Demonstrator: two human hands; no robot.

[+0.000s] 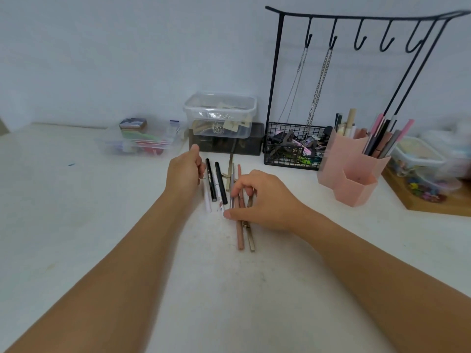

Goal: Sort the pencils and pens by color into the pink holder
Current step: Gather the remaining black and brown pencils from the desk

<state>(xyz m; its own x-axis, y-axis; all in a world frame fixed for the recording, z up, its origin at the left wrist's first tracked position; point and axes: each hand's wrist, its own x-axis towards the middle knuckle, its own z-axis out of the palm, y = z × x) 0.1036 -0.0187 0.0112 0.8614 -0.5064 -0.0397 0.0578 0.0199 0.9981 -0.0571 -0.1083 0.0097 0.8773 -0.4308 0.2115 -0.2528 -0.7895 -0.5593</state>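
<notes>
A home desk or dressing corner: a white worktop [102,225] against a plain pale wall. Beyond the right grip [244,200] stand a pink holder [351,169] of pens, a black hook rack [356,16] hung with chain necklaces [318,85], and clear storage boxes [220,114] of small accessories.

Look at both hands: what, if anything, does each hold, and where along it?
The right hand grips a few pink and gold pens around their middles. The left hand seems to hold nothing, though its fingers are hidden.
</notes>
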